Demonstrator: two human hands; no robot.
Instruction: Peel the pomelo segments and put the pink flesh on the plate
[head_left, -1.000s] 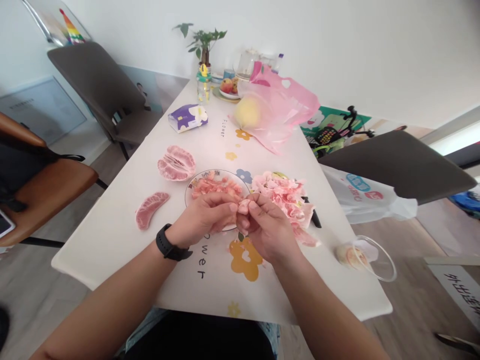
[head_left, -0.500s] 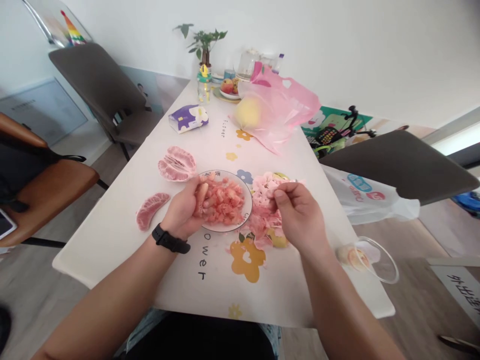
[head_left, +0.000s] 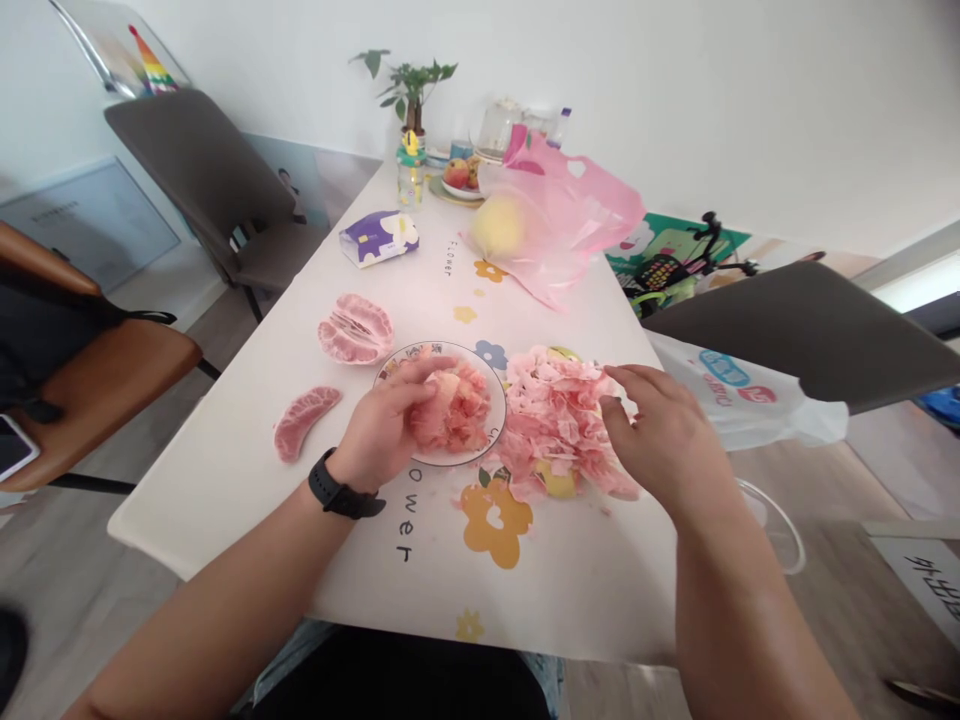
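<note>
A left hand (head_left: 375, 420), closed in a narrow cup, is pressed onto the pink pomelo pulp (head_left: 457, 415) heaped on a round white china plate (head_left: 450, 347) with a patterned rim, near the middle of the white desk (head_left: 570, 580). A right hand (head_left: 664, 440) is held wide and empty, just beside a loose pile of pale pink pomelo membrane (head_left: 559, 425) to the plate's right. A joined cluster of pomelo segments (head_left: 355, 328) and a single curved pomelo segment (head_left: 306, 423) are left of the plate.
</note>
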